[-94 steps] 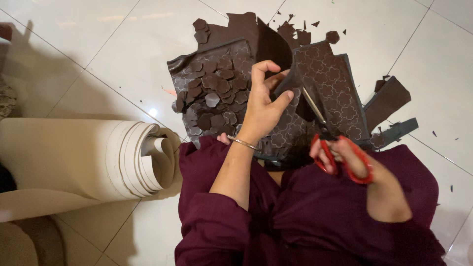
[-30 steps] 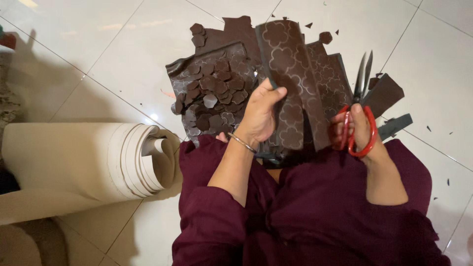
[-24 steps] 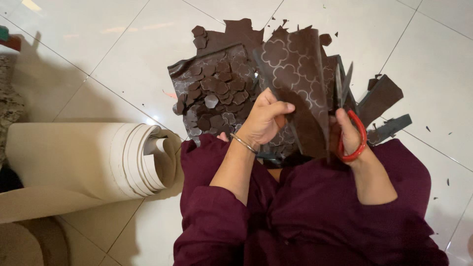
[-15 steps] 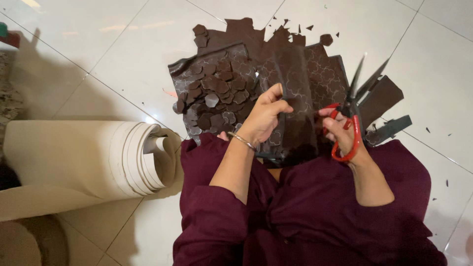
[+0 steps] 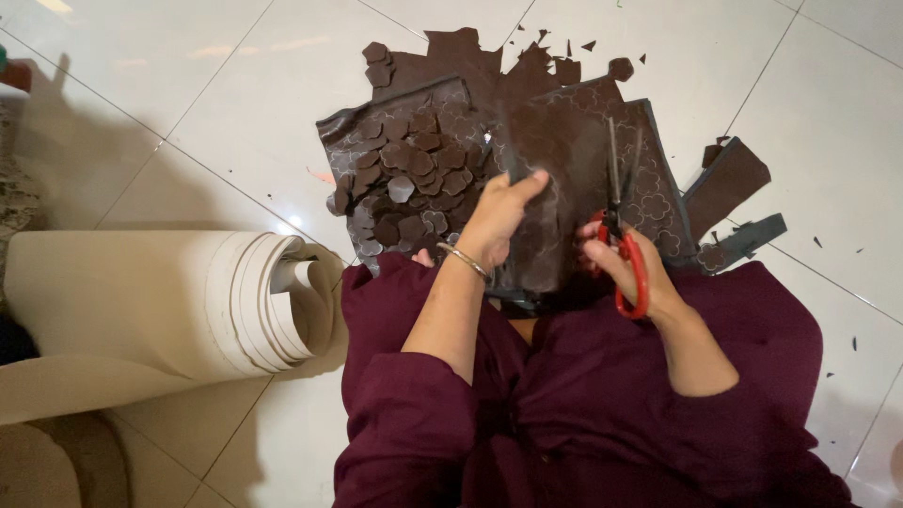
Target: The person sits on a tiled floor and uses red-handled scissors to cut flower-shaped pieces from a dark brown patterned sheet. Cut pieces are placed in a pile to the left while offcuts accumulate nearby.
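A dark brown patterned strip (image 5: 541,202) is gripped by the left hand (image 5: 497,218); red-handled scissors (image 5: 621,230) are held, blades slightly parted, in the closed right hand (image 5: 632,273).

Left hand (image 5: 499,218): fingers curled in a pinch, wrist bent forward. Right hand (image 5: 628,268): closed, just beside it, forearm angled inward.

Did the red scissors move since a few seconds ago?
Yes. The red scissors went up and left, from the person's lap onto the patterned brown sheet, closer to the pile of cut brown pieces. The right hand holds them.
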{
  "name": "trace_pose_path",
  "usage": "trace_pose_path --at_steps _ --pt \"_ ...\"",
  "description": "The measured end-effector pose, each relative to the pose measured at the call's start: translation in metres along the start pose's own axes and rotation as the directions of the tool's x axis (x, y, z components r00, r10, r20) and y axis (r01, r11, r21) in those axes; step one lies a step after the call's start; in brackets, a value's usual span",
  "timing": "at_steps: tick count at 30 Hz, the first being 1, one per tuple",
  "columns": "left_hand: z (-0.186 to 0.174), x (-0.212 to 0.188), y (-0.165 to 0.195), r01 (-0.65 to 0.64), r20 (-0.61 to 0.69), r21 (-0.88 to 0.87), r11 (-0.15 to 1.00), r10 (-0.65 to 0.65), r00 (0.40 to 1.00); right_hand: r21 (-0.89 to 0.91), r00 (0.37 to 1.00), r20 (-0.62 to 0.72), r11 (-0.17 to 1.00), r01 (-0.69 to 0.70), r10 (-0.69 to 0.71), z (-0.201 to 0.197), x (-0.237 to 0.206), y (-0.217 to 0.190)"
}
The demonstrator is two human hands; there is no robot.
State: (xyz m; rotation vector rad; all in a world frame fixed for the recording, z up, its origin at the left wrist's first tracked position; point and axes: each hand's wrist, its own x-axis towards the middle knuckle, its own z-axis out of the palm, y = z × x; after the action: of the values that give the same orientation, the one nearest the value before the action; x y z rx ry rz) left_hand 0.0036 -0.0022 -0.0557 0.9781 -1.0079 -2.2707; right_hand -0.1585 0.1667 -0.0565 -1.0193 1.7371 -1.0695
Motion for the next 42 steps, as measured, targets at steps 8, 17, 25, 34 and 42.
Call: trace_pose_path --at_steps 8,17,25,34,42 --pt "-0.016 0.014 -0.004 -0.367 -0.148 -0.072 0.927 0.354 0.923 0.046 0.927 0.374 0.999 0.005 -0.022 -0.022 -0.009 0.004" --pt "-0.013 0.008 0.001 -0.335 -0.127 -0.168 0.927 0.317 0.940 -0.048 0.905 0.409 0.993 -0.106 0.116 -0.019 -0.009 0.005" --pt "-0.007 0.000 0.003 -0.288 0.029 -0.129 0.949 0.294 0.955 0.078 0.890 0.453 0.992 -0.097 0.052 -0.019 -0.013 0.001" --pt "0.001 -0.017 0.013 -0.286 0.125 -0.084 0.955 0.295 0.947 0.113 0.920 0.390 0.994 -0.010 -0.035 -0.016 -0.016 -0.006" --pt "0.001 -0.027 0.021 -0.313 0.196 -0.107 0.944 0.329 0.924 0.113 0.927 0.365 0.992 0.049 -0.088 -0.016 -0.017 -0.005"
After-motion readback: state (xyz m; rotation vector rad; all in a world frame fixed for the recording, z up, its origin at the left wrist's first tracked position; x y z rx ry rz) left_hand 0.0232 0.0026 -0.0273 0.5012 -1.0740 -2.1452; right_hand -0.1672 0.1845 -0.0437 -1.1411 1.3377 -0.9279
